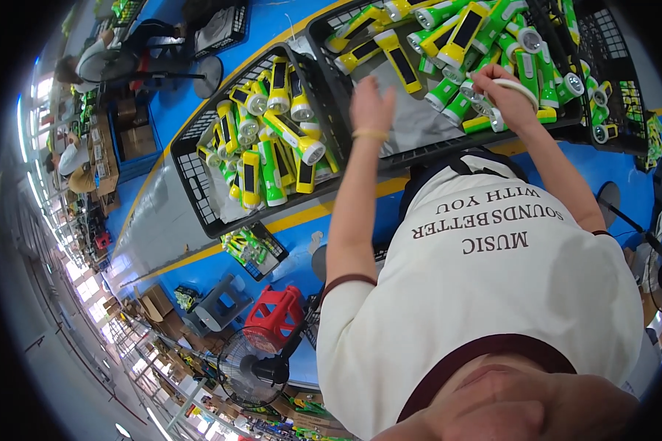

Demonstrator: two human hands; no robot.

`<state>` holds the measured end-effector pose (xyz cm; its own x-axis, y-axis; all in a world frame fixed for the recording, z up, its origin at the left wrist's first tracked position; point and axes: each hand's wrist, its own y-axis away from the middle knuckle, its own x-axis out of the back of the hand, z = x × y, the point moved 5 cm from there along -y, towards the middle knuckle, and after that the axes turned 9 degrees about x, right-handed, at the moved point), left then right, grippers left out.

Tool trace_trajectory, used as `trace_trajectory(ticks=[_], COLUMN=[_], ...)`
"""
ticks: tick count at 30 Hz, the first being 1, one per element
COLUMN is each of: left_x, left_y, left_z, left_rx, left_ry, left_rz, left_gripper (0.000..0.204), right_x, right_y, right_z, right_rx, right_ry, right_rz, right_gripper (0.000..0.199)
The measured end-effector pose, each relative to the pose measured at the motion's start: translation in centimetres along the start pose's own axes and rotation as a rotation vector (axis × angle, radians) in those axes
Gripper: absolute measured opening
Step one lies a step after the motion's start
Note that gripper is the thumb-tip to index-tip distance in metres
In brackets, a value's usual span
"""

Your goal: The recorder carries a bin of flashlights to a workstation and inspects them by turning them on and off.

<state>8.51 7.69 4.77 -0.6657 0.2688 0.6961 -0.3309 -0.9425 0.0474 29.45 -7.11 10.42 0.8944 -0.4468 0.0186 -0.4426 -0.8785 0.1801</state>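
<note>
My left hand (pixel 371 106) is raised with its fingers spread, holding nothing, over the bare grey lining of the middle black crate (pixel 324 33). A thin band sits on its wrist. My right hand (pixel 502 99) reaches into the same crate and grips a white ring-shaped thing (pixel 521 90) among the green and yellow flashlights (pixel 456 44) piled at the crate's right side. A second black crate (pixel 196 184) to the left holds several more yellow and green flashlights (pixel 272 147). My white shirt fills the lower right of the view.
A third black crate (pixel 614 51) stands at the right with a few green flashlights. On the blue floor below are a small crate of green parts (pixel 254 250), a red stool (pixel 273 316), a grey stool (pixel 221 301) and a floor fan (pixel 250 367). Other people (pixel 77 158) work far left.
</note>
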Motion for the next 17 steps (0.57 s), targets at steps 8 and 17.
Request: trace_trajectory(ticks=[8, 17], left_x=[-14.9, -11.0], left_y=[-7.4, -7.3], left_z=[1.7, -2.6], left_rx=[0.257, 0.245], left_ry=[-0.318, 0.054], left_rz=[0.187, 0.328], left_gripper=[0.064, 0.054], right_x=[1.7, 3.9], right_y=[3.2, 4.1], right_z=[0.0, 0.0], right_rx=[-0.03, -0.029], right_ry=[0.061, -0.02], right_rz=[-0.16, -0.184], right_gripper=[0.014, 0.016])
